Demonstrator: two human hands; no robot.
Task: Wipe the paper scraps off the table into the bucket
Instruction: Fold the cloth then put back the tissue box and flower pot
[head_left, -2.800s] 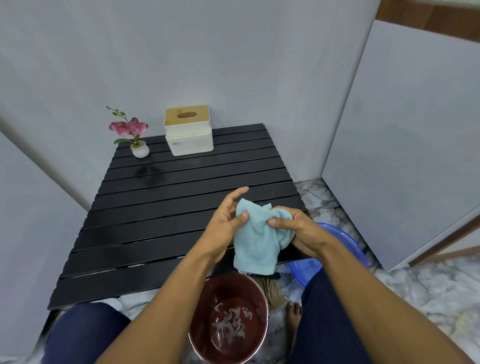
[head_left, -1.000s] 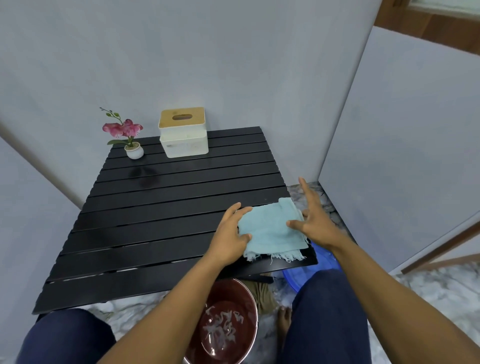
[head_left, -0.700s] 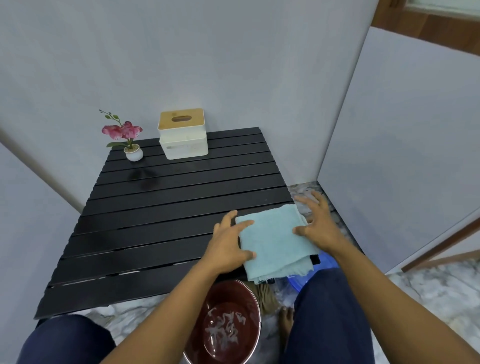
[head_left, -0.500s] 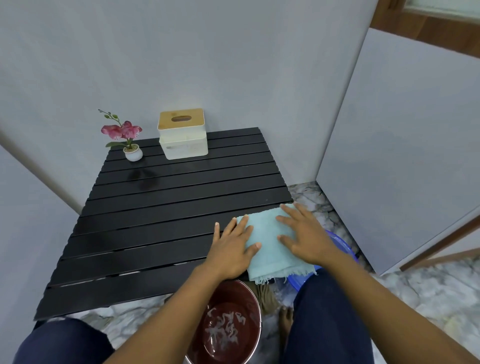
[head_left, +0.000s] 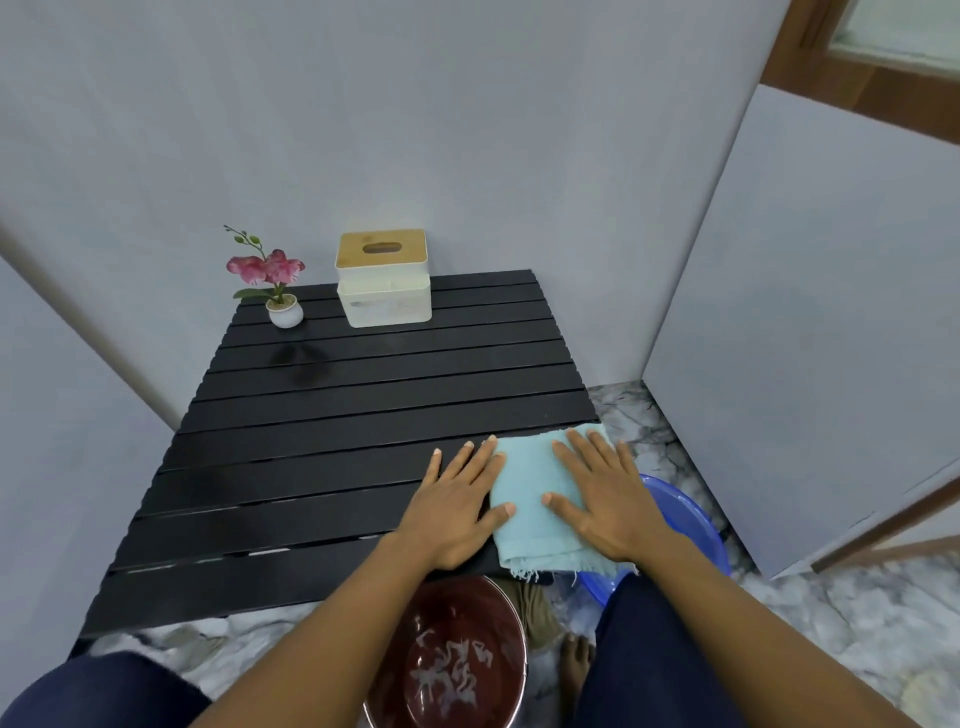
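A folded light-blue cloth lies flat on the near right corner of the black slatted table, its frayed edge hanging over the front. My left hand rests flat with fingers spread, mostly on the table, its thumb and fingertips on the cloth's left edge. My right hand lies flat with spread fingers on the cloth's right half. On the floor below the table's front edge stands a dark red bucket with white paper scraps in it. No scraps show on the table.
A small pink flower pot and a white tissue box with a wooden lid stand at the table's far edge. A blue basin sits on the marble floor at the right. Grey walls close in on three sides.
The cloth was held up in both hands, then laid on the table's near right corner and folded over. Both hands have since flattened onto it.
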